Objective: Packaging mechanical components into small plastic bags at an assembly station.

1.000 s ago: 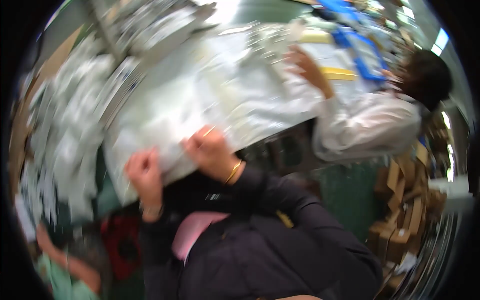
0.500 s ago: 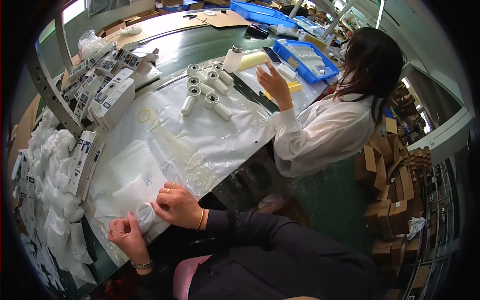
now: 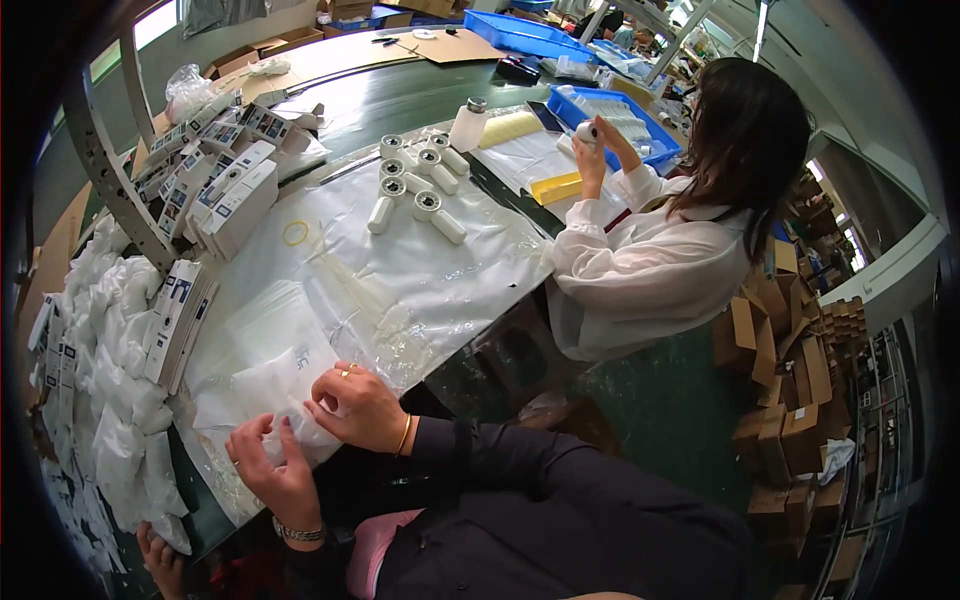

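My left hand [image 3: 275, 475] and my right hand [image 3: 360, 408] are close together at the near edge of the table. Between them is a whitish plastic bag [image 3: 314, 440], crumpled, pinched by the fingers of both hands. Whether anything is inside the bag I cannot make out. Just beyond my hands lies a stack of flat translucent bags [image 3: 275, 330], the top one with dark print. Several white round-headed devices with thick handles [image 3: 428, 205] lie farther off on the sheeted table.
Piled white product boxes [image 3: 235, 200] and filled white bags [image 3: 115, 340] flank the left side. A co-worker [image 3: 665, 260] at the right holds a white device beside a blue tray [image 3: 650, 135]. Another person's hand [image 3: 160, 562] touches the bags at lower left. Cardboard boxes [image 3: 790, 430] stand at right.
My left hand has moved up and closer to my right hand, and the bag between them has shifted. The co-worker now has a white device in both hands. Another person's hand has appeared at lower left.
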`<state>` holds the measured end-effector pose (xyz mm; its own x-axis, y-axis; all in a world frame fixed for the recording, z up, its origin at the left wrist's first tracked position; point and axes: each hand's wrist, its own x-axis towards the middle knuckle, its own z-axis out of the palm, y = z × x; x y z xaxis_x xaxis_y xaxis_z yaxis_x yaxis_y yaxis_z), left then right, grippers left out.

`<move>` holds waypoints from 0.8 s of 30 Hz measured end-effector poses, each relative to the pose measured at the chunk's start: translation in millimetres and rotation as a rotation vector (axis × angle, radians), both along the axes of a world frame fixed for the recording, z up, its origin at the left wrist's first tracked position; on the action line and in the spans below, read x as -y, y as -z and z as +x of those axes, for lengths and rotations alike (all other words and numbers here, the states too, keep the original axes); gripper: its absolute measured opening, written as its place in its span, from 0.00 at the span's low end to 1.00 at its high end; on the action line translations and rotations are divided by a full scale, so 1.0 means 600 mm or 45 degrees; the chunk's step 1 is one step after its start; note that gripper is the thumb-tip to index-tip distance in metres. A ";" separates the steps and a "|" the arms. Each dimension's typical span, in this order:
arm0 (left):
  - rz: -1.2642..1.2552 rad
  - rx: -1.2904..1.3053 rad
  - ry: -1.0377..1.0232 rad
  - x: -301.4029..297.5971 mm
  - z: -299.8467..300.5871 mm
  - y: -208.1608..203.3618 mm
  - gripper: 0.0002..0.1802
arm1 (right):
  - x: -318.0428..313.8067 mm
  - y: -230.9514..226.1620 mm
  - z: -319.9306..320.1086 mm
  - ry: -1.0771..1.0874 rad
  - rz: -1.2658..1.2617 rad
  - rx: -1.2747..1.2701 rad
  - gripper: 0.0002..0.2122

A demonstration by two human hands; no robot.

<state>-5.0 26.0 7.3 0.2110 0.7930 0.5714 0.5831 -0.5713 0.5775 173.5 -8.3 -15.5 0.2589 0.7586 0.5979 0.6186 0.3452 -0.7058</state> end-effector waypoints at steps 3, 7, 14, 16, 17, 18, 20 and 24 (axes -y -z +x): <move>-0.066 -0.033 0.118 0.012 0.020 -0.013 0.22 | 0.010 0.001 -0.006 0.024 -0.114 -0.251 0.05; -0.005 -0.134 0.067 0.015 0.027 0.000 0.30 | 0.014 0.005 -0.004 0.077 -0.116 -0.363 0.05; -0.763 0.487 0.078 -0.003 -0.036 0.013 0.29 | 0.005 0.025 -0.018 0.043 -0.084 -0.310 0.06; -0.970 0.755 0.235 -0.025 -0.050 0.012 0.25 | 0.005 0.029 -0.006 0.083 -0.118 -0.396 0.06; -1.004 0.972 0.271 -0.027 -0.058 -0.003 0.24 | 0.007 0.024 -0.002 0.077 -0.138 -0.385 0.05; -1.014 1.198 0.325 -0.029 -0.057 -0.012 0.23 | 0.006 0.023 0.001 0.086 -0.120 -0.391 0.04; -0.867 1.341 0.289 -0.036 -0.059 -0.020 0.23 | 0.008 0.023 0.008 0.057 -0.113 -0.407 0.03; -0.421 1.158 0.043 -0.051 -0.113 -0.013 0.24 | 0.007 0.015 -0.011 -0.051 -0.150 -0.470 0.04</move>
<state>-72.8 56.6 14.8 -0.1761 0.9446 0.2769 -0.1794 -0.3074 0.9345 166.7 -12.6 -24.3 0.4088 0.8305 0.3784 0.3033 0.2674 -0.9146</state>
